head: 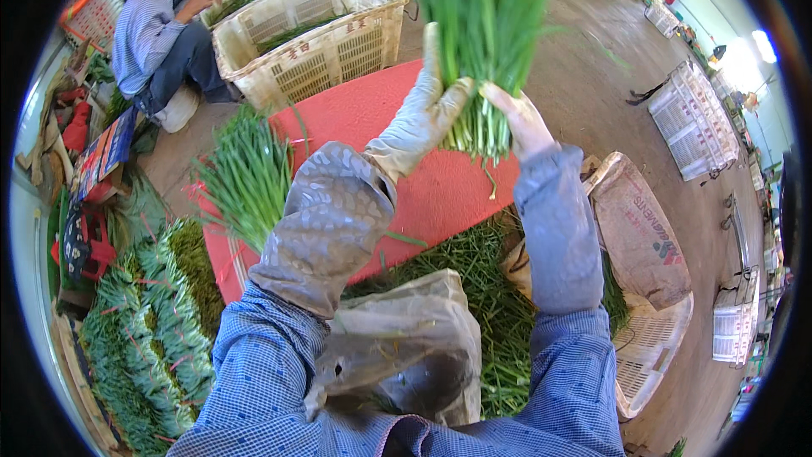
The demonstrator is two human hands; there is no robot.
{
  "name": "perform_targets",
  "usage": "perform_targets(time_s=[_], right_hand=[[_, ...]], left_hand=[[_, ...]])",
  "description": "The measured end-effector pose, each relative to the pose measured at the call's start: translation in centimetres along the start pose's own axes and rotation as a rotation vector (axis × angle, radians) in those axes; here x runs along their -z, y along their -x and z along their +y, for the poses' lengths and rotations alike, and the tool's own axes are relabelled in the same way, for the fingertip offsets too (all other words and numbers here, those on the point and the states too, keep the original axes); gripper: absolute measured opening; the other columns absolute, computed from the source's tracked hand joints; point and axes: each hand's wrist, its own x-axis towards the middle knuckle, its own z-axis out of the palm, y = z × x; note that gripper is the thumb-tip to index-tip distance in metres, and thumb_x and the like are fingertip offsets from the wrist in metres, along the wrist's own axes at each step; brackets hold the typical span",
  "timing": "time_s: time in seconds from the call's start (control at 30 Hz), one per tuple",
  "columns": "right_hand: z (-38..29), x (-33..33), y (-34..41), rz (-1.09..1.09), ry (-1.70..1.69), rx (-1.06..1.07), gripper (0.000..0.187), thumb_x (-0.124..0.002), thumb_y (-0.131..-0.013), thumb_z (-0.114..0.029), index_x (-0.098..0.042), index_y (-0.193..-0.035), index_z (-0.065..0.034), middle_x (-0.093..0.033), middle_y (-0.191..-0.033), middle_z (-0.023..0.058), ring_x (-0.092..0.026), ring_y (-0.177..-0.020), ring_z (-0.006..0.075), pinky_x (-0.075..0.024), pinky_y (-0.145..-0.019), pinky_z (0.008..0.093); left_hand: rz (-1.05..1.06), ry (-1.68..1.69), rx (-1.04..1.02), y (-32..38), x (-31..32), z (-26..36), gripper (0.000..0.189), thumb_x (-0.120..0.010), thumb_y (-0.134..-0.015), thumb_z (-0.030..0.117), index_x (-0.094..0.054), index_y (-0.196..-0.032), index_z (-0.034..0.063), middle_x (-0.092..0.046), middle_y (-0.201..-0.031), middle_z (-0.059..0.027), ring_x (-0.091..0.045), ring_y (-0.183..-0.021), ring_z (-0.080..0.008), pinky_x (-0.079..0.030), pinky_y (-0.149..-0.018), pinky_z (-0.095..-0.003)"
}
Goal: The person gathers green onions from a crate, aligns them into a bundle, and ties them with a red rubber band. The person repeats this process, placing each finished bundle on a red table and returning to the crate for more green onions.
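Above a red board [444, 193], both hands hold up a thick bunch of garlic chives [488, 19], leaves upward and pale cut stems downward. My left hand [422, 111], in a pale glove, lies along the bunch's left side with its thumb across the front. At the lower right of the bunch, my right hand [517, 115] grips the stems, its thumb near the left one; its other fingers are largely hidden. A second bunch of chives [244, 174] rests on the board's left end, beside my left sleeve. Red ties [200, 190] show near it.
Loose greens [501, 330] cover the floor below the board. Tied bundles [152, 324] are stacked at left. Large plastic crates [311, 73] stand ahead, near a seated person [162, 38]. At right are a sack [641, 228] over a basket [653, 343] and another crate [694, 120].
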Motion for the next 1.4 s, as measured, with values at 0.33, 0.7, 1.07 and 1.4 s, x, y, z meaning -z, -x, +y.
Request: perform_targets(time_s=[0.33, 0.7, 1.07, 1.4], right_hand=[[18.7, 3.6, -9.3, 0.198, 0.248, -0.405, 0.078, -0.071, -0.077, -0.048, -0.047, -0.133, -0.0004, -0.058, -0.125, 0.0215, -0.054, -0.119, 0.031, -0.0422, -0.1, 0.0384], [12.3, 7.8, -7.9, -0.005, 0.882, -0.585, 0.105, -0.048, -0.081, -0.074, -0.03, -0.14, 0.0103, -0.039, -0.141, 0.0283, -0.038, -0.133, 0.0366, -0.0314, -0.109, 0.0381], [16.2, 19.2, -4.6, 0.38, 0.985, -0.608, 0.07, -0.046, -0.09, -0.062, -0.063, -0.115, 0.002, -0.061, -0.118, 0.0235, -0.057, -0.112, 0.0341, -0.0395, -0.099, 0.0367], [15.6, 13.0, -8.1, 0.657, 0.566, -0.372, 0.044, -0.073, -0.08, -0.036, -0.069, -0.108, -0.0017, -0.07, -0.105, 0.0123, -0.064, -0.098, 0.0182, -0.0457, -0.089, 0.0303]], left_hand=[[0.262, -0.572, 0.674, 6.8, 1.5, -18.4, 0.087, -0.055, -0.092, 0.034, 0.001, -0.146, -0.0054, -0.053, -0.12, -0.0323, -0.059, -0.101, -0.044, -0.048, -0.086, -0.0427], [-0.316, -0.526, 1.206, 0.1, 7.9, -6.3, 0.059, -0.04, -0.096, 0.043, -0.031, -0.141, 0.0064, -0.056, -0.116, -0.0237, -0.065, -0.084, -0.0343, -0.057, -0.061, -0.0407], [-0.494, -1.133, 0.77, 2.9, 16.3, -5.8, 0.031, -0.064, -0.082, 0.022, -0.063, -0.104, 0.0006, -0.068, -0.094, -0.0189, -0.065, -0.09, -0.0322, -0.05, -0.08, -0.0385], [-0.172, -0.96, 0.136, -0.6, 9.7, -7.1, 0.017, -0.062, -0.083, 0.011, -0.066, -0.099, 0.0113, -0.062, -0.083, -0.0122, -0.061, -0.08, -0.0301, -0.05, -0.069, -0.0385]])
